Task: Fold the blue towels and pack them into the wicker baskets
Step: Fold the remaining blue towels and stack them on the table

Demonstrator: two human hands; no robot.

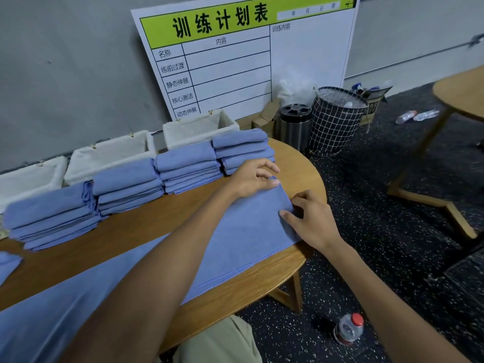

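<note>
At the right end of the desk (pixel 288 268), the left hand (pixel 251 179) and right hand (pixel 309 218) each pinch a far corner of the spread blue towel (pixel 241 239), whose stitched edge could skew if either grip slips mid-fold.
</note>
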